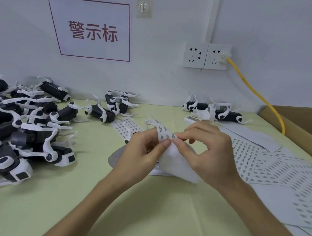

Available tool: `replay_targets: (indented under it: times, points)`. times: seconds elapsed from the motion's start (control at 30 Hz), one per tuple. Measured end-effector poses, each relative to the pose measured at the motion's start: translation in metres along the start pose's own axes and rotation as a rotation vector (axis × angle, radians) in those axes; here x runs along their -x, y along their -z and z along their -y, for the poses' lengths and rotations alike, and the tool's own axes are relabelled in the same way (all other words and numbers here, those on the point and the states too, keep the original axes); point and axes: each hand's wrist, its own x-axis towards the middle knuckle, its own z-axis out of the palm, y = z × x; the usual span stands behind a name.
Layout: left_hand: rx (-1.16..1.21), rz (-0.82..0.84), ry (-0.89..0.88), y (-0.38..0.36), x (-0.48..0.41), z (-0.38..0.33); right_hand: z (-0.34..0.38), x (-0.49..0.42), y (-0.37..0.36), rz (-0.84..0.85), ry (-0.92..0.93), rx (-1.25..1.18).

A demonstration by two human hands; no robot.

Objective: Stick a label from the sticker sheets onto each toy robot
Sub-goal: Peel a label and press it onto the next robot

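My left hand (144, 153) and my right hand (208, 150) meet over the middle of the table, both pinching a curled white sticker sheet (174, 155) printed with small black labels. My right thumb and forefinger pinch at its top edge beside my left thumb. A pile of black-and-white toy robots (28, 126) fills the left side. A few more toy robots (114, 106) lie at the back centre. Two robots carrying barcode labels (217, 110) lie at the back right. Another sticker sheet (127, 127) lies flat behind my hands.
Several used and full sticker sheets (276, 170) are spread over the right of the green table (73, 195). A cardboard box (301, 123) stands at the far right. A yellow cable (253, 91) runs from the wall socket (217, 56) down behind the table.
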Motion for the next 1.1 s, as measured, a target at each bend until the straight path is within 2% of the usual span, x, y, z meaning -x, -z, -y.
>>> replay_targets:
  times: [0.27, 0.47, 0.57, 0.67, 0.73, 0.9, 0.97, 1.1]
  points:
    - [0.014, 0.037, 0.052, 0.0004, 0.0020, -0.0007, -0.0017, -0.0020, 0.0034, 0.023, -0.041, -0.076]
    - [0.055, 0.074, 0.094, 0.0016, -0.0001, 0.0023, -0.0025, -0.0041, 0.0058, -0.031, -0.107, -0.072]
    - [-0.046, -0.011, 0.039, -0.0009, -0.0019, 0.0041, -0.0027, -0.0039, 0.0063, -0.087, -0.123, -0.068]
    - [-0.206, -0.264, -0.035, -0.0008, -0.0031, 0.0050, -0.0025, -0.0040, 0.0060, -0.127, -0.108, -0.053]
    - [-0.265, -0.294, -0.086, 0.0024, -0.0029, 0.0028, -0.0026, -0.0034, 0.0052, -0.146, -0.084, -0.042]
    - [0.106, 0.052, 0.069, -0.0003, -0.0002, 0.0001, -0.0032, -0.0019, 0.0028, -0.126, -0.020, -0.011]
    - [0.171, 0.071, 0.099, -0.0032, 0.0000, -0.0009, -0.0033, -0.0015, 0.0022, -0.103, -0.002, -0.019]
    - [0.244, -0.013, 0.141, 0.0009, -0.0039, 0.0015, -0.0026, -0.0011, 0.0015, -0.056, 0.003, -0.035]
